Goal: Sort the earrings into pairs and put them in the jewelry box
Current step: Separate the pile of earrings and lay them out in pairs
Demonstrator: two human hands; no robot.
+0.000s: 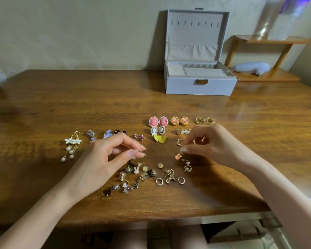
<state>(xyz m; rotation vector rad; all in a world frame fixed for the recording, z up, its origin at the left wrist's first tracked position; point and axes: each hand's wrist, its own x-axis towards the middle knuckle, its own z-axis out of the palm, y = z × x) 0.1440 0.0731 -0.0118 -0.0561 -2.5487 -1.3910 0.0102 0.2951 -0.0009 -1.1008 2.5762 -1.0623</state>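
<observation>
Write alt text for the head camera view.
The right hand pinches a small pink earring by a pile of unsorted earrings on a wooden table, the left hand hovering nearby. Matched pairs lie in rows beyond, and an open grey jewelry box stands behind.

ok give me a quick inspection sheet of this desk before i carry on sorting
surface: wooden table, glossy
job's things: paired earrings in rows mid-table; unsorted earrings heaped near the front edge; jewelry box open at the back
clutter: nothing seen
grippers: right hand pinches a pink rabbit earring; left hand above the heap, fingertips close, hold unclear
cables: nothing seen
surroundings: wooden shelf right of the box; plain wall behind
</observation>
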